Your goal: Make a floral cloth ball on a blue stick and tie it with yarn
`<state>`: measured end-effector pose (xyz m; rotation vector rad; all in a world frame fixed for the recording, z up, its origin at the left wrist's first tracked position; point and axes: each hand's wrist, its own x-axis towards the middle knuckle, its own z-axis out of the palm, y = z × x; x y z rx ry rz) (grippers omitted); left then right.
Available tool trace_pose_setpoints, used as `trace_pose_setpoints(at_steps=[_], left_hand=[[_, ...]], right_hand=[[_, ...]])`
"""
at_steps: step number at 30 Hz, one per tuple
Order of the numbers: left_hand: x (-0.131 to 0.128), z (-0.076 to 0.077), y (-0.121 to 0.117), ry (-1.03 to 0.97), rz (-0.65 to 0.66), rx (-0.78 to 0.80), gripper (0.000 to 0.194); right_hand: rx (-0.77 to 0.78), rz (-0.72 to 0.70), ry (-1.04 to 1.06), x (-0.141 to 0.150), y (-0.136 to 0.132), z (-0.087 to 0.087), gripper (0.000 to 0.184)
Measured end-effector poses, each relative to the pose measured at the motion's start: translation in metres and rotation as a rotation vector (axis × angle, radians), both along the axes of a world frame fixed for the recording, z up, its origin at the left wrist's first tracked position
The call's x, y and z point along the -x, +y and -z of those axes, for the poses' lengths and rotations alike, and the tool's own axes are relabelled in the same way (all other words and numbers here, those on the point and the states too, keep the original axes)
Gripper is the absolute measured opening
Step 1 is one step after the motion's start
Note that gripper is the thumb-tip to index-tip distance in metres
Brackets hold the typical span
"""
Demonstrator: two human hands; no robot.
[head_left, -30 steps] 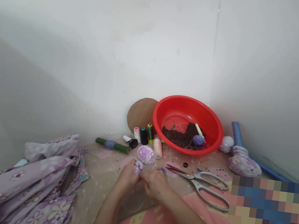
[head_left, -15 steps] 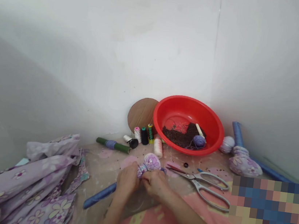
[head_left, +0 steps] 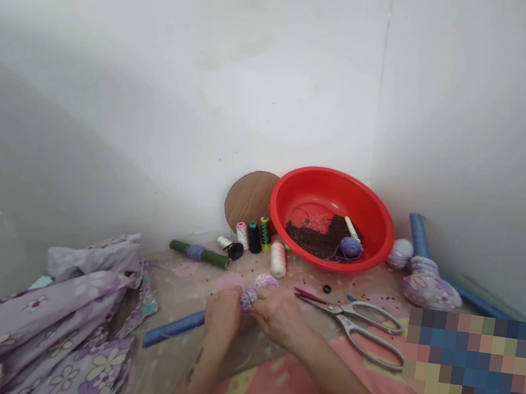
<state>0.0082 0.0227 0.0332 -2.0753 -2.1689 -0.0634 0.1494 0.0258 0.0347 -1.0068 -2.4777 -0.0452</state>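
Note:
A blue-wrapped stick (head_left: 172,330) slants across the mat, its far end topped by a stuffed floral cloth head (head_left: 265,281) with purple yarn wound around the neck (head_left: 248,298). My left hand (head_left: 222,314) is closed around the stick just below the yarn. On the other side, my right hand (head_left: 279,312) curls over the cloth head and covers much of it; its fingertips meet the yarn-wound neck. Whether it also pinches a strand is hidden. Large scissors (head_left: 344,314) lie with open blades to the right of my right hand.
Behind stands a red basin (head_left: 283,229) with dark grains and a purple yarn ball (head_left: 349,247). Several thread spools (head_left: 254,238) and a green tube (head_left: 207,256) lie nearby. Floral fabric (head_left: 68,313) is heaped left. A similar cloth-headed stick (head_left: 429,291) rests right.
My right hand has shifted from the yarn-wound neck up over the cloth head, which shows less now. The stick's free end has swung slightly up and left.

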Motion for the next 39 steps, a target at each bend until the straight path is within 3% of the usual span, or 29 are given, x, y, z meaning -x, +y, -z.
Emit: trace_pose_setpoints(at_steps=[8,19,22,28,32,36,39], left_hand=[[-0.010,-0.005,-0.005,0.031,0.172,-0.015,0.023],[-0.012,-0.008,-0.006,0.029,0.285,0.036,0.023],[-0.011,-0.009,-0.009,-0.035,0.348,0.061,0.022],[-0.016,-0.011,-0.017,-0.247,0.448,0.040,0.017],[-0.021,-0.015,-0.022,-0.221,0.503,0.083,0.016],[-0.024,-0.020,-0.027,-0.215,0.568,0.081,0.014],[-0.027,-0.027,-0.030,-0.335,0.546,0.102,0.015]], right_hand=[[-0.120,-0.002,0.029,-0.005,0.008,-0.001,0.016],[-0.068,-0.057,0.132,-0.017,0.017,-0.007,0.019],[0.053,-0.122,0.180,-0.026,0.021,-0.006,0.015],[0.462,-0.206,0.310,-0.041,0.031,-0.001,0.015],[0.736,-0.316,0.508,-0.044,0.040,0.007,0.016],[0.869,-0.325,0.580,-0.049,0.046,0.014,0.018],[0.912,-0.303,0.587,-0.052,0.049,0.016,0.021]])
